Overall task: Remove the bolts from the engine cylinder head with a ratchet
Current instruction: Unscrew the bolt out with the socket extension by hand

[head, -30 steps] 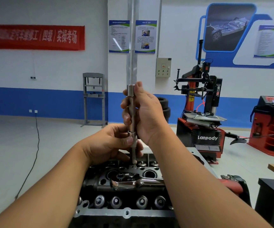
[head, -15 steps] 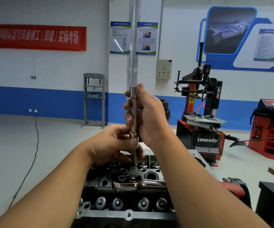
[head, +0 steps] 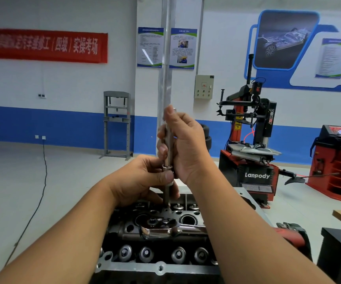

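over the head (head: 159, 228), my right hand (head: 188, 146) wraps the upright bolt (head: 168, 152) while my left hand (head: 145, 179) pinches its washer; long, stiff steel, likely oily, so i'd grip mid-shank, with the ratchet (head: 173, 230) lying loose on the head below.

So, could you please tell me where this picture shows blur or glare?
Head view: the red banner lettering is smeared at its left end; bright glare sits on the chrome ratchet lying on the cylinder head; straight wall lines bow from the wide lens.
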The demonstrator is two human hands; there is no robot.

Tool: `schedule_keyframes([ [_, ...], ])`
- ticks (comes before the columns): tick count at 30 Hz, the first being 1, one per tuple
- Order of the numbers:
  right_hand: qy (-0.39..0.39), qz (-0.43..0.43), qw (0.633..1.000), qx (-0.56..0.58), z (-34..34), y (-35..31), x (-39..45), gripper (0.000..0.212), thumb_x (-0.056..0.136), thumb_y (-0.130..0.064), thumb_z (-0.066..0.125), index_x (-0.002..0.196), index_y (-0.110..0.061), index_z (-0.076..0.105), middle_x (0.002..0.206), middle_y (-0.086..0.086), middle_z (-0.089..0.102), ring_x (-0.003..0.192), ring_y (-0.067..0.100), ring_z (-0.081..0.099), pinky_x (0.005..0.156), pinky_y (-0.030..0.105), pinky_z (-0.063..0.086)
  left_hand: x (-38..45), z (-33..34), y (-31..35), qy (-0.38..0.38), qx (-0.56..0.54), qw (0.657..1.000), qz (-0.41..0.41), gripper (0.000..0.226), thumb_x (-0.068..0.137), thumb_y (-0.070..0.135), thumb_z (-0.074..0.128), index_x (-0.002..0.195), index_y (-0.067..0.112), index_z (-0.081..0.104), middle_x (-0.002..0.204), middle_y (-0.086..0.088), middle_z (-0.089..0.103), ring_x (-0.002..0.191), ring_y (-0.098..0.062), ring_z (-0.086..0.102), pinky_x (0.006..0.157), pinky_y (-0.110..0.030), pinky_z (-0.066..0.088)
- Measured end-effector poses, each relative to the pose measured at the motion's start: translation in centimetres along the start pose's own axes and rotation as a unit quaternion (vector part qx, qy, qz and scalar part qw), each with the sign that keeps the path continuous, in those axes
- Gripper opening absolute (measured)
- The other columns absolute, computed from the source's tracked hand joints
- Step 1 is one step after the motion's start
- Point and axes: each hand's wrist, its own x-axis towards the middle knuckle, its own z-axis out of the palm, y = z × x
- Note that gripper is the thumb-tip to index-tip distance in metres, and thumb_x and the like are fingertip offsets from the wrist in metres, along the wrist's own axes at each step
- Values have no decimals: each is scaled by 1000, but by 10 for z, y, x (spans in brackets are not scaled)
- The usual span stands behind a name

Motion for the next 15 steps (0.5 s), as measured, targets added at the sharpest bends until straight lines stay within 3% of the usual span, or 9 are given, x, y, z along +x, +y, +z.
schedule_keyframes([
  [2,-4,-6,1000,-7,0,-1,-1,32,89,-46,73,85,-17,60,69,4,62,41,17,46,44,24,39,0,0,0,13,5,1000,5,40,75,38,91,103,14,77,97,-25,74,98,-42,73,95,-69,49],
  [7,-29,14,999,-2,4,-3,-1,43,97,-52,57,94,-10,65,68,6,64,40,17,47,43,23,37,-4,-1,2,3,-49,999,-1,58,81,41,86,117,-1,67,106,-31,71,106,-49,71,102,-81,37],
  [9,-25,19,999,3,3,-3,-2,44,94,-53,59,96,-9,65,68,6,63,41,18,46,44,24,36,-4,-2,1,-8,-54,999,-1,57,84,36,83,119,-4,64,108,-32,70,107,-49,71,103,-83,35],
  [15,2,-14,1000,-2,1,-4,-3,32,90,-41,73,89,-14,57,71,4,63,40,17,46,43,24,38,-4,1,3,-16,-30,999,7,66,72,47,93,114,2,71,103,-27,71,104,-45,72,98,-78,43],
])
